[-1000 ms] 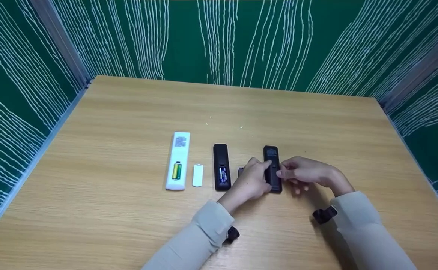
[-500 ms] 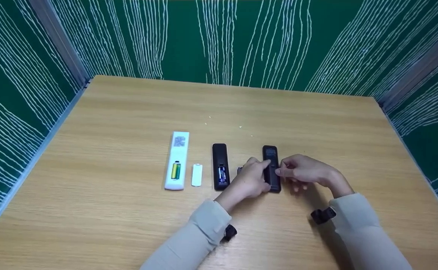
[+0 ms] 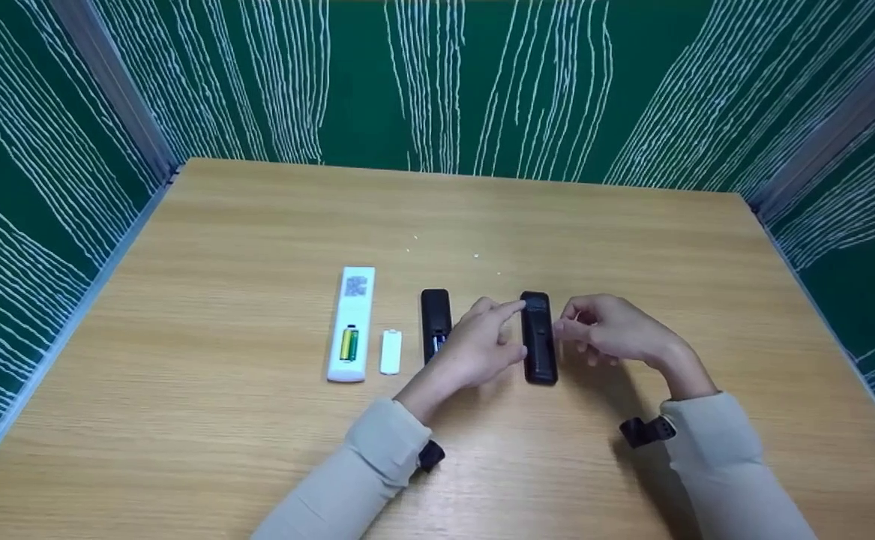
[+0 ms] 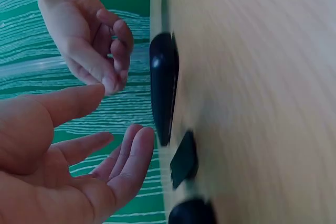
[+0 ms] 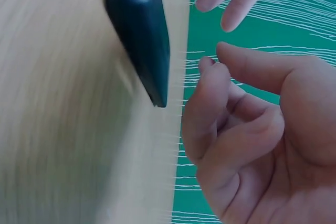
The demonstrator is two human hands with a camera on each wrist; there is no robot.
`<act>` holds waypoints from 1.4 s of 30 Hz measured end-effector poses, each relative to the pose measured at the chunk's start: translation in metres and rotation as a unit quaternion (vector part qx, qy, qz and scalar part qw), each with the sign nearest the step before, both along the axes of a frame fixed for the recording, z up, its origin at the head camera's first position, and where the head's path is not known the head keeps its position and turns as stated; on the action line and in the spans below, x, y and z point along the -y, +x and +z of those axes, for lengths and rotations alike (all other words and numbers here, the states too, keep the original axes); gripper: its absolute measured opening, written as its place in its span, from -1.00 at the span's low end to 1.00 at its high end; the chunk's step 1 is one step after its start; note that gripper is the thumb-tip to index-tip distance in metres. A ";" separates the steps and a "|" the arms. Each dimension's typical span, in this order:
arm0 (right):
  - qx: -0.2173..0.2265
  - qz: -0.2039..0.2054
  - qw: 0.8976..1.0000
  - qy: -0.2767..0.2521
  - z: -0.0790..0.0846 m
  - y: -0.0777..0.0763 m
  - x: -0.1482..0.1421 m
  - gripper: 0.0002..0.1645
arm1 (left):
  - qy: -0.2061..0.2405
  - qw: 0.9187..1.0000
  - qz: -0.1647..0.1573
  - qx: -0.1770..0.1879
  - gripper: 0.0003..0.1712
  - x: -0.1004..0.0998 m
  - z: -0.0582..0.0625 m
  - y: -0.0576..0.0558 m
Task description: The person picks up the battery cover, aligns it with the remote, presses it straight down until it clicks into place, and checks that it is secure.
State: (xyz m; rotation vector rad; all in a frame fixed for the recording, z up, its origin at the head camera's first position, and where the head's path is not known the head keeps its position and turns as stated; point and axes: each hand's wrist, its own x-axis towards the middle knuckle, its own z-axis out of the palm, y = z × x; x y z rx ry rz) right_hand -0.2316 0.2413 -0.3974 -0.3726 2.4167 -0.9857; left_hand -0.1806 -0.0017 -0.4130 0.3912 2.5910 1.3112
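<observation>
A black remote control [image 3: 539, 341] lies back up on the table, its long body also showing in the left wrist view. My left hand [image 3: 474, 349] is just left of it, fingers extended and holding nothing; in the head view the index fingertip overlaps its upper edge. My right hand [image 3: 617, 326] hovers at its right side, fingers loosely curled, with nothing between thumb and fingers in the right wrist view. Under my left hand, the left wrist view shows a small dark cover [image 4: 185, 158]. Another black remote [image 3: 436, 311] with batteries in its bay is partly hidden by my left hand.
Further left lies a white remote [image 3: 355, 300] with green-and-yellow batteries [image 3: 349, 343] in its uncovered bay. Its white battery cover [image 3: 391, 352] rests beside it. Several tiny pale specks dot the wooden table [image 3: 257, 225] behind the remotes. Green, white-lined walls surround the table.
My left hand has come off the right-hand black remote and moved left, now covering the lower part of the middle remote. My right hand has shifted slightly upward and away from the remote.
</observation>
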 end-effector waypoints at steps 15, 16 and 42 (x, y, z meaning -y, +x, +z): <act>-0.073 -0.020 0.997 -0.007 0.008 0.006 0.014 -0.71 | -0.008 0.999 0.036 -0.041 -0.18 0.059 0.012 0.004; -0.081 -0.020 0.996 -0.006 0.009 0.007 0.015 -0.72 | -0.012 0.998 0.039 -0.042 -0.17 0.062 0.012 0.005; -0.162 -0.041 0.986 0.001 0.009 0.007 0.058 -0.74 | 0.001 0.996 0.076 -0.039 0.01 0.088 -0.002 0.018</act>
